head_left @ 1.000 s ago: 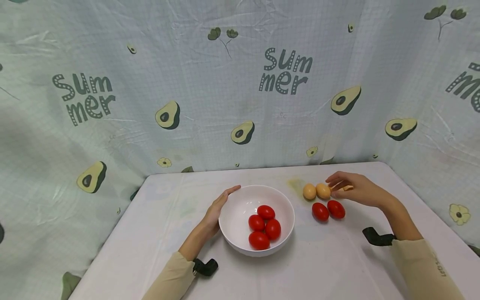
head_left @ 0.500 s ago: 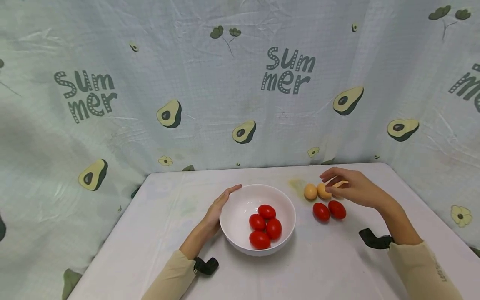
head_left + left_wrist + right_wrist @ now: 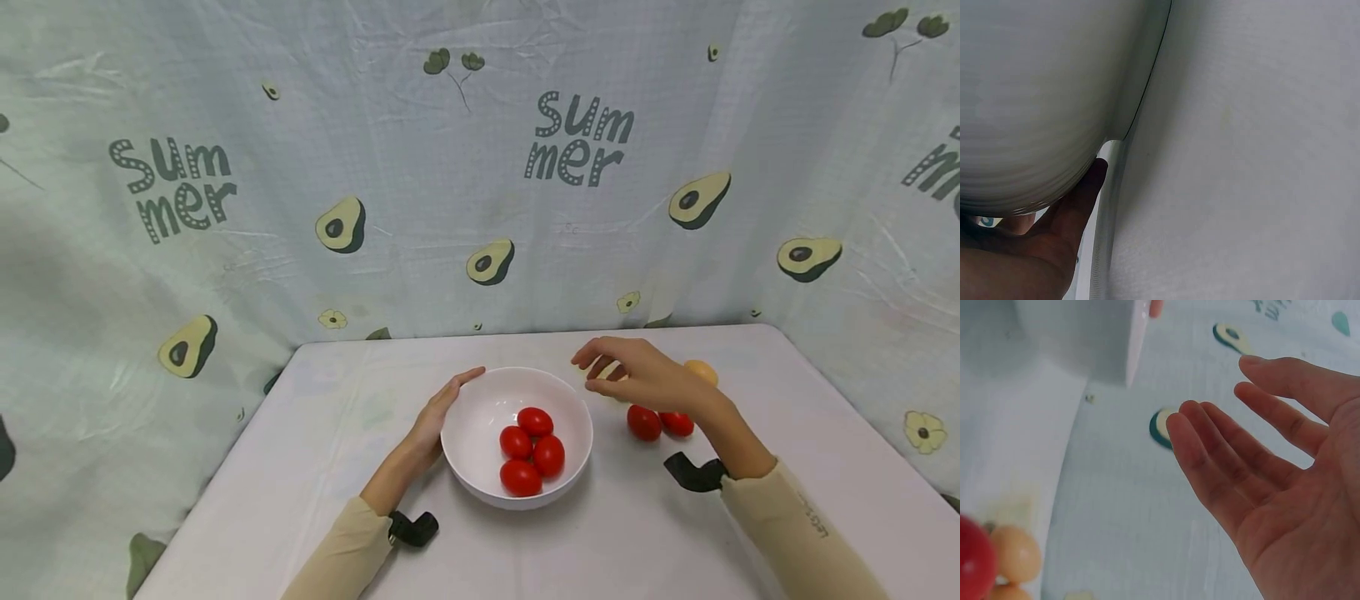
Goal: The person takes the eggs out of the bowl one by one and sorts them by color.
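A white bowl [image 3: 468, 458] stands on the table, with several red, glossy oval pieces [image 3: 549, 456] like plum tomatoes inside. Against its left outer wall rests my left hand [image 3: 429, 429], fingers extended along the side; the left wrist view shows fingertips touching the bowl [image 3: 1041, 106]. My right hand [image 3: 656, 379] hovers just right of the bowl's rim. Nothing lies between its loosely bent fingers, and its bare palm [image 3: 1310, 519] shows in the right wrist view. Below that hand sit two red oval pieces [image 3: 643, 423]. One yellow-orange round piece [image 3: 702, 372] peeks out behind it.
A white cloth covers the table [image 3: 570, 550]. Behind it hangs a curtain [image 3: 420, 292] printed with avocados and "summer". Black wrist mounts [image 3: 414, 530] sit on both forearms. In the right wrist view, yellow-orange pieces [image 3: 1015, 553] lie beside a red one [image 3: 972, 559].
My right hand has moved left from the yellow-orange pieces toward the bowl and now covers some of them. The left hand and the bowl stay in place.
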`<state>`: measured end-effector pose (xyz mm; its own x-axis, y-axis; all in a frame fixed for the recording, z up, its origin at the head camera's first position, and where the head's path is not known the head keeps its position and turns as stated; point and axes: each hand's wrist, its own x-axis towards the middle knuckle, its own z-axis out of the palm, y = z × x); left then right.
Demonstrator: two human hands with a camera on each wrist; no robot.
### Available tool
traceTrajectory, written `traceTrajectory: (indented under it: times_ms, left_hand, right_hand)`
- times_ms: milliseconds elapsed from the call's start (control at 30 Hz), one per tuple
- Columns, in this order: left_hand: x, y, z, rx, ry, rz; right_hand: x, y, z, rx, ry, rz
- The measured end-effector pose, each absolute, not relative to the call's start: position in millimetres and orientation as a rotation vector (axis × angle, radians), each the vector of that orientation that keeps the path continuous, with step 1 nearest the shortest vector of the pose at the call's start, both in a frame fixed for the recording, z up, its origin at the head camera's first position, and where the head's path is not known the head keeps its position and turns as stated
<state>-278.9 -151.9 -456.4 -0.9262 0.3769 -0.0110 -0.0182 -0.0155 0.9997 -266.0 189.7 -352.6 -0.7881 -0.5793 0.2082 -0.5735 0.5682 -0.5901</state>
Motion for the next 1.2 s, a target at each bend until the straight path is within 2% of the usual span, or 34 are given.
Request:
traceTrajectory:
  times_ms: [467,833,1200]
  left_hand:
    - [-279.1,-152.2,-455.9,0.350,1.986,2.014]
    - [-279.7,-152.1,-455.1,0.345,1.989,1.998]
    - [-281.2,-152.7,-457.2,0.364,1.974,2.010]
  right_hand:
    - [-299.2,106.6,-334.8,-1.095,2.520,-0.755]
    - [-315.3,74.4,-346.2,-0.762,2.408,-0.538]
    - [-316.1,56.8,-356.4,-0.524,2.436,-0.306]
